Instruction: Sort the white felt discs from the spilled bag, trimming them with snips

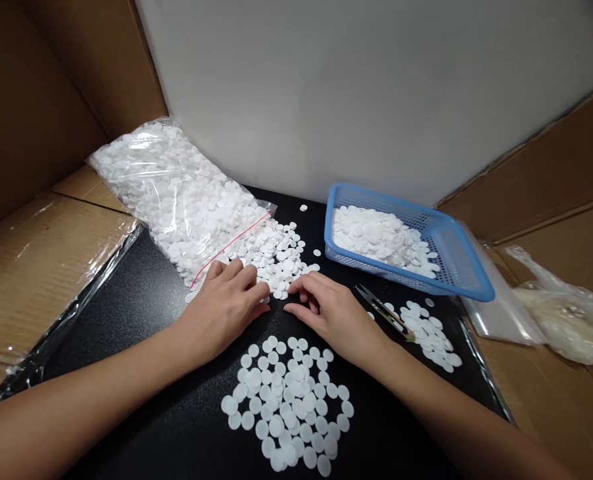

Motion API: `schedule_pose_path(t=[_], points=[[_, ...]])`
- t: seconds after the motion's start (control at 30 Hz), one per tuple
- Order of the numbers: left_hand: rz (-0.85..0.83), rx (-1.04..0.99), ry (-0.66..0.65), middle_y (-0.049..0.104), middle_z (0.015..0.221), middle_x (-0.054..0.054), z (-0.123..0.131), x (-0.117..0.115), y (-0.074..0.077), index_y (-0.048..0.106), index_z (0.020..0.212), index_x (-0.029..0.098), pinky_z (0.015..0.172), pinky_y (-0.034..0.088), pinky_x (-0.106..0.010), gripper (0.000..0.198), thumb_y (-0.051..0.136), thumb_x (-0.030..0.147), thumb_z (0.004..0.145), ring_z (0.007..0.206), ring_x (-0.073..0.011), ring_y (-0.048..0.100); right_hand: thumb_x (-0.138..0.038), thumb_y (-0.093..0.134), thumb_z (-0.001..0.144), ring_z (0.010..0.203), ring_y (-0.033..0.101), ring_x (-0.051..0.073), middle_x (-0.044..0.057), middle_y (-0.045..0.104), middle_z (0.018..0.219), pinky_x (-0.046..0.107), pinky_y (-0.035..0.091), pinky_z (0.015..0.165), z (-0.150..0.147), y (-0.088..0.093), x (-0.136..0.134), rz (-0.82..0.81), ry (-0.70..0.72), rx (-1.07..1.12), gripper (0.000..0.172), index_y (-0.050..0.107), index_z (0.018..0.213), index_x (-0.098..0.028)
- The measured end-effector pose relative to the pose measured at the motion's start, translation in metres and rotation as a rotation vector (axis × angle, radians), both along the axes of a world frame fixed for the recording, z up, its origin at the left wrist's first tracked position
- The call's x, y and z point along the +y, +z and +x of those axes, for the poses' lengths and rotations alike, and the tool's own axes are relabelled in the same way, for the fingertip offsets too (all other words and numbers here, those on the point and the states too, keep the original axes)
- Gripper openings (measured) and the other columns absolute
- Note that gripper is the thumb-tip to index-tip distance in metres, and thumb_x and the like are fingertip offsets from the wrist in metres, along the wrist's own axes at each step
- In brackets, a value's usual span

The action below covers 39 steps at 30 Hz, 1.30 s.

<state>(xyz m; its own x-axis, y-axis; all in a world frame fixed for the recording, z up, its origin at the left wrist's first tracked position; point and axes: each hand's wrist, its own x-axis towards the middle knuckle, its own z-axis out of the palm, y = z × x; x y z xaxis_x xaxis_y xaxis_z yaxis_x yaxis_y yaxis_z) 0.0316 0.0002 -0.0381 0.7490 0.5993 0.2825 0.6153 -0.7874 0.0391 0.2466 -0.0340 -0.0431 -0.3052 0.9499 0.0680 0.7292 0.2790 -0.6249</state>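
My left hand [231, 297] rests at the near edge of a heap of small white discs [276, 257], beside the mouth of a clear zip bag [171, 193] full of the same discs. Its fingers are bent, with a slight gap between forefinger and thumb, and no held disc shows. Facing it, my right hand [331, 310] touches or nearly touches the heap's front edge; thumb and forefinger are apart with nothing visible between them. A spread of loose white discs [289, 403] lies on the black table in front of both hands, some overlapping.
A blue basket [411, 270] holding many discs stands at the back right. Thread snips [386, 313] lie beside a smaller group of discs [431, 337]. Clear plastic bags [571, 313] sit at far right. Cardboard [51, 260] flanks the table; a pale wall [356, 100] rises behind.
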Motion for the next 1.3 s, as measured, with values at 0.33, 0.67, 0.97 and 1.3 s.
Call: schedule_pose_path(t=[0.33, 0.67, 0.97, 1.3], points=[[-0.044, -0.066, -0.206, 0.060, 0.084, -0.003, -0.001, -0.004, 0.001, 0.065, 0.084, 0.016, 0.076, 0.027, -0.035, 0.018, 0.055, 0.020, 0.099, 0.084, -0.0206, 0.047, -0.018, 0.047, 0.100, 0.073, 0.059, 0.017, 0.005, 0.063, 0.080, 0.029, 0.047, 0.068, 0.005, -0.011, -0.001, 0.396, 0.300, -0.226, 0.022, 0.062, 0.084, -0.018], [-0.367, -0.257, -0.143, 0.060, 0.081, 0.001, -0.007, -0.003, -0.004, 0.071, 0.082, 0.020, 0.076, 0.028, -0.032, 0.008, 0.071, 0.019, 0.089, 0.083, -0.0172, 0.051, -0.015, 0.065, 0.086, 0.064, 0.056, 0.012, 0.001, 0.063, 0.080, 0.023, 0.045, 0.056, 0.014, 0.014, -0.004, -0.179, 0.161, 0.162, 0.009, 0.068, 0.078, -0.020], [-0.506, -0.237, -0.059, 0.061, 0.086, -0.002, 0.000, -0.006, -0.003, 0.075, 0.094, 0.024, 0.076, 0.028, -0.034, 0.015, 0.062, 0.016, 0.094, 0.087, -0.0203, 0.048, -0.024, 0.064, 0.086, 0.061, 0.055, 0.013, -0.001, 0.062, 0.069, 0.025, 0.040, 0.053, 0.020, 0.020, -0.001, -0.349, -0.043, 0.037, 0.010, 0.067, 0.077, -0.020], [-0.451, -0.311, 0.044, 0.065, 0.093, -0.002, -0.012, 0.000, 0.008, 0.066, 0.103, 0.023, 0.079, 0.031, -0.035, 0.031, 0.041, 0.006, 0.095, 0.089, -0.0208, 0.052, -0.015, 0.068, 0.088, 0.083, 0.060, 0.019, 0.004, 0.063, 0.087, 0.034, 0.051, 0.076, -0.001, -0.003, -0.010, 0.144, 0.138, 0.052, 0.004, 0.067, 0.088, -0.019]])
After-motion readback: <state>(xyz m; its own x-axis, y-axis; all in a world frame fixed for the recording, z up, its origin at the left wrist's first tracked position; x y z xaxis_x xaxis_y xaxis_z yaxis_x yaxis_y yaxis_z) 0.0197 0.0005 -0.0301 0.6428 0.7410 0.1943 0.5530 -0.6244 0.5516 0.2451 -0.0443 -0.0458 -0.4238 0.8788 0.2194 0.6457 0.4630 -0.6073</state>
